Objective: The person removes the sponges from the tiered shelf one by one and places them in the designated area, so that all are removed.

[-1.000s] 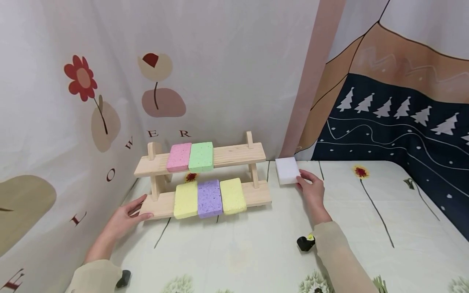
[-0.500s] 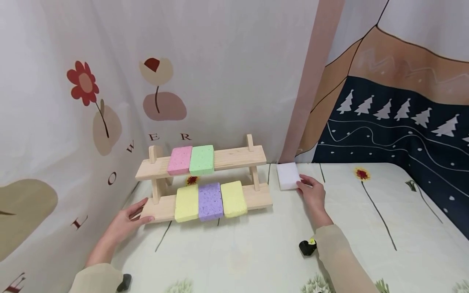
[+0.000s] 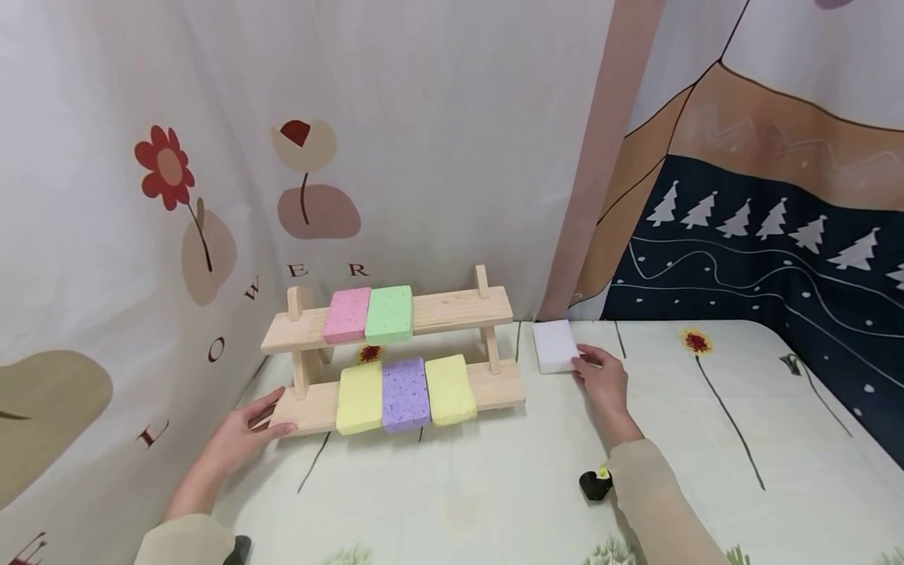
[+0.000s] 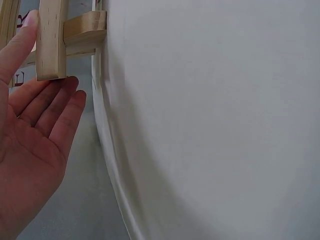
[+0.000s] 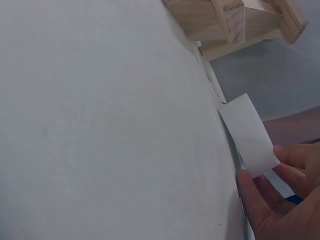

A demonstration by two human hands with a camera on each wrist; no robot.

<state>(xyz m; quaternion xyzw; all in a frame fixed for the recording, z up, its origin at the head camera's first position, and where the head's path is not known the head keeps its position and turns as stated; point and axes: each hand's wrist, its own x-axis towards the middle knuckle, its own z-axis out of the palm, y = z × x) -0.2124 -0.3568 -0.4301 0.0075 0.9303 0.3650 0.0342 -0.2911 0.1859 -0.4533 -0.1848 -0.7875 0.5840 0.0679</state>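
Note:
A two-tier wooden shelf (image 3: 462,310) stands toward the back left. On its upper board lie a pink sponge (image 3: 347,315) and a green sponge (image 3: 389,314), side by side. The lower board carries a yellow sponge (image 3: 359,398), a purple sponge (image 3: 406,395) and a second yellow sponge (image 3: 450,390). My left hand (image 3: 243,435) holds the lower board's left end, thumb (image 4: 20,47) along one side and fingers at the end. To the shelf's right, at the back, my right hand (image 3: 603,384) pinches the near right corner of a white sponge (image 5: 248,135).
Printed cloth covers the table (image 3: 452,486). A pale curtain (image 3: 438,141) rises close behind the shelf and along the left side. At the right hangs a dark cloth with trees (image 3: 749,267). A black wrist device (image 3: 595,485) sits by the right sleeve.
Everything sits slightly lower in the head view, as the camera tilts up a little. Both hands keep their hold, and the shelf and sponges stay in place.

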